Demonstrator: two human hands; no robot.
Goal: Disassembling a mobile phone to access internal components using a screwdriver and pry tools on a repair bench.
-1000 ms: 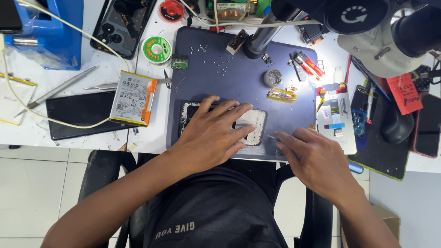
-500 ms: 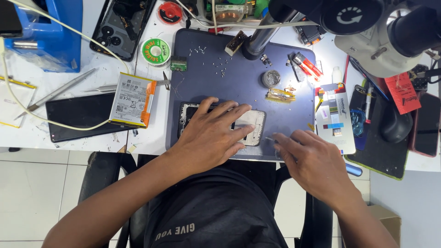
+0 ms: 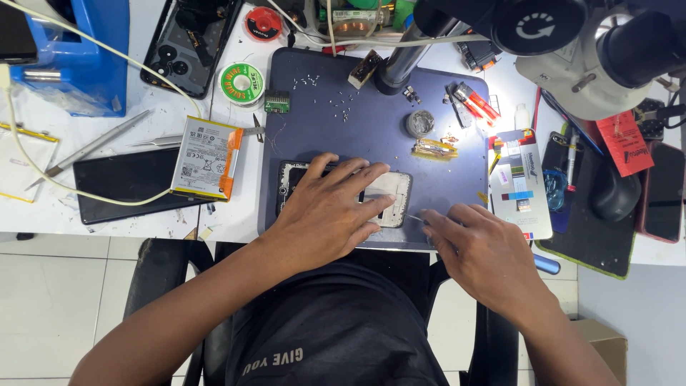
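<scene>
The opened phone (image 3: 389, 196) lies at the near edge of the blue mat (image 3: 343, 136). The left hand (image 3: 325, 211) presses flat on it, grip open; the right hand (image 3: 486, 261), beside the phone, pinches thin tweezers (image 3: 416, 218). Steady downward pressure and shallow tweezer strokes would likely serve best.

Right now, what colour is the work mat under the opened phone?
Dark blue-grey, plain. The work mat shows best in the head view, with the opened phone lying on it.

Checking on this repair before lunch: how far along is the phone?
Done: battery lifted out, tiny screws loose on the mat. In hand: left hand pins the opened phone; right hand works a thin tool at its edge. Left: phone unassembled.
</scene>
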